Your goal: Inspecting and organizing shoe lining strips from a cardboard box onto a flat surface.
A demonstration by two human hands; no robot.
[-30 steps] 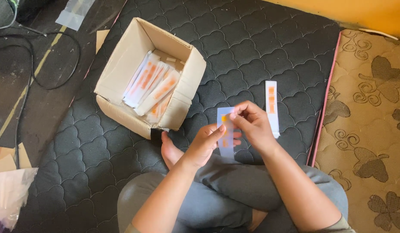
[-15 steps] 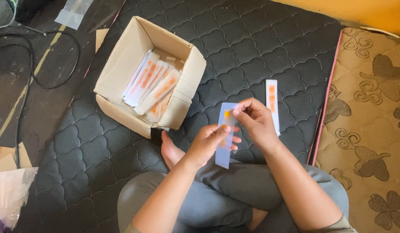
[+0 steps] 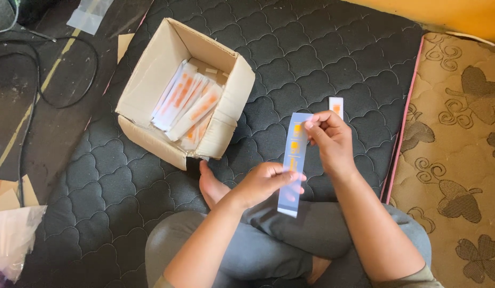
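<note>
I sit cross-legged on a black quilted mattress. Both hands hold one long pale-blue strip packet with orange marks, upright in front of my lap. My right hand pinches its top edge with the fingertips. My left hand grips its middle from the left side. Behind my right hand a second strip packet, white with orange, lies flat on the mattress, mostly hidden by that hand. An open cardboard box stands to the left with several similar white and orange packets stacked inside.
A beige patterned mat borders the mattress on the right. A black cable loops over the dark floor at left. A clear plastic bag lies at lower left, cardboard scraps beside it. My bare foot rests by the box.
The strip packet has been drawn out longer between my hands, its lower end now reaching down over my lap. My right hand has stayed at its top.
</note>
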